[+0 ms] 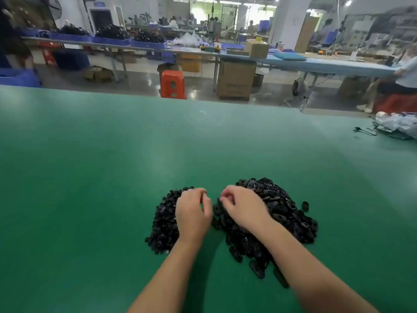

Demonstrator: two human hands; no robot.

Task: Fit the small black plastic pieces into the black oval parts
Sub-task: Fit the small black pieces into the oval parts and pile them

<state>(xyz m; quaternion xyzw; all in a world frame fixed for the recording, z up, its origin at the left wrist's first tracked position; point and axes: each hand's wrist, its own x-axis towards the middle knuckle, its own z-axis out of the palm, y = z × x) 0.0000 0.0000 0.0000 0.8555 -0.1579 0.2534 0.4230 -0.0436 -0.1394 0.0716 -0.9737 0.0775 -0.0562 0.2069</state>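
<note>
Item 1, nearest: two bare forearms, reaching forward over the green bench [90, 177].

Item 2, left: heap of small pieces [162, 222], black, loose on the bench. The left hand [194, 213] is held over its right edge, fingers curled; whether a piece is pinched in the grip cannot be told.

Item 3, right: heap of oval parts [282, 213], black, touching the first heap in the middle. The right hand [243, 208] is laid on its left slope, fingers curled inward; what the grip holds is hidden.

Item 4: strays, one oval [305, 206] just beside the right heap.

Risks, as judged: the heaps may be mixed where they meet, both being black; pieces may be knocked loose by the forearm resting across the right heap; a small piece may be dropped unseen between the fingertips.
</note>
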